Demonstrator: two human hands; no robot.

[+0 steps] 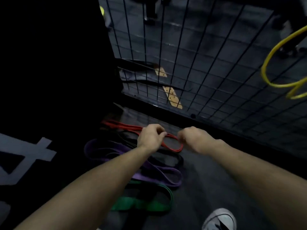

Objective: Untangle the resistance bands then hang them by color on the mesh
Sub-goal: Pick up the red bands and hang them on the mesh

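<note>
While both bare forearms reach down toward the floor, the left hand pinches the red band between thumb and curled fingers, closed on the thin strip where its loop begins. At the loop's other side the right hand is curled into a loose fist; motion blur hides its fingertips, so I cannot tell whether it really has hold of the band. This red band is narrow and bright, forming a small oval loop between the two hands, with a doubled length trailing away to the left along the floor. Just below the hands lies a black band, wider, and hard to separate from the dark floor. Nearer the person, a broad purple band sweeps in flattened folds from the left, passing under the left forearm. Closest of all, a wide green band lies folded, partly covered by the same forearm and overlapping the purple one's near edge. A grey shoe shows at the bottom right. Beyond the hands stands the black wire mesh, leaning away in the wide-angle view, and a thin yellow band hangs in loops at its far right.
</note>
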